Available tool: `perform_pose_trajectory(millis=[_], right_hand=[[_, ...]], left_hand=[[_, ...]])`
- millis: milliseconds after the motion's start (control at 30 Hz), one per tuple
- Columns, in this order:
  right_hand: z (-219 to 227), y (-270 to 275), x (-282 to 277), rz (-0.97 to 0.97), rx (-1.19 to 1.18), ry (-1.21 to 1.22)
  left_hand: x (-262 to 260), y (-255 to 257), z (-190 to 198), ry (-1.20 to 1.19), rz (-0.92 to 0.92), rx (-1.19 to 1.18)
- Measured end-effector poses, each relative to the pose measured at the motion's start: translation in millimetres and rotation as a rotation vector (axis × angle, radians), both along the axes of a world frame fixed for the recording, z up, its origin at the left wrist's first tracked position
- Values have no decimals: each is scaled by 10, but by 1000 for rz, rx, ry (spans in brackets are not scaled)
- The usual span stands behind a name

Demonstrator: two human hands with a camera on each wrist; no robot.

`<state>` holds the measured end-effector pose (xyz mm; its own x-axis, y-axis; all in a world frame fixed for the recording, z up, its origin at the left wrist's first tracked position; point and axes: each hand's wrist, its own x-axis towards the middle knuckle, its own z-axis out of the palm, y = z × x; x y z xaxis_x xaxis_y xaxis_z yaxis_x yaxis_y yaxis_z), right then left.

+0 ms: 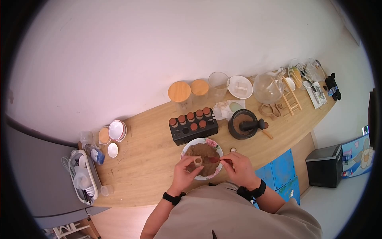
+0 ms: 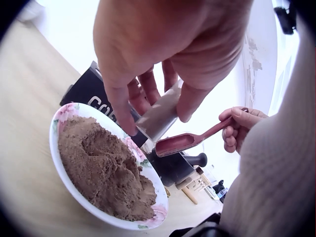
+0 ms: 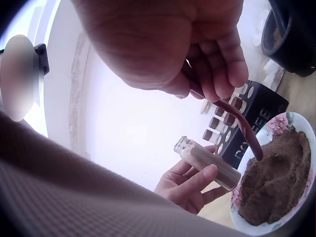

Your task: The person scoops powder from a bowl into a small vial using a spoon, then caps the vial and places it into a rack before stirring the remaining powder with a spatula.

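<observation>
My left hand [image 1: 184,174] holds a small clear glass vial [image 3: 210,165] between thumb and fingers, its open mouth uncapped. Brown powder shows through the vial's glass. Pinched by its thin handle in my right hand [image 1: 241,169] is a small reddish-brown scoop [image 2: 175,144]. The scoop's hollow bowl shows its red inner surface in the left wrist view. Both hands are over a white bowl [image 2: 64,114] with a pink flower rim. A heap of fine brown powder [image 2: 103,173] fills much of this bowl, with a dent in its middle.
Behind the bowl stands a black rack [image 1: 195,132] with several brown-capped vials. To its right is a dark mortar [image 1: 234,130] with its pestle [image 1: 250,125]. Wooden-lidded jars [image 1: 181,104] and a round glass flask [image 1: 267,89] line the wall. Small white dishes [image 1: 113,149] sit left.
</observation>
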<state>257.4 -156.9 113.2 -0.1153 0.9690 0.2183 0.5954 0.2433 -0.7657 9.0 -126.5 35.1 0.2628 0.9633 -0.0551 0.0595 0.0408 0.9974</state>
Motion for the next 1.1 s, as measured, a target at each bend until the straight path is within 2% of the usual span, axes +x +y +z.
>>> perform_pose_trajectory(millis=[67, 267, 300, 367, 600, 667, 800, 867, 1100], right_hand=[[2, 8, 0, -18, -32, 14], [-46, 28, 9, -34, -50, 33], [-60, 34, 11, -33, -47, 36], [-110, 25, 29, -46, -74, 29], [-204, 25, 49, -78, -100, 111], [-317, 32, 90, -104, -111, 114], [-469, 39, 149, -136, -135, 170], [-487, 59, 150, -160, -81, 204], [-495, 189, 89, -88, -63, 174]], left_hand=[[-12, 10, 93, 288, -47, 267], [-9, -34, 34, 236, 35, 86], [-26, -37, 34, 239, 36, 89], [-35, -51, 87, 356, 39, 261], [-31, -74, 99, 375, 83, 270], [-32, -82, 106, 306, 102, 195], [-27, -100, 90, 294, 127, 190], [-8, -113, 127, 288, 132, 197], [35, -121, 189, 305, 125, 223]])
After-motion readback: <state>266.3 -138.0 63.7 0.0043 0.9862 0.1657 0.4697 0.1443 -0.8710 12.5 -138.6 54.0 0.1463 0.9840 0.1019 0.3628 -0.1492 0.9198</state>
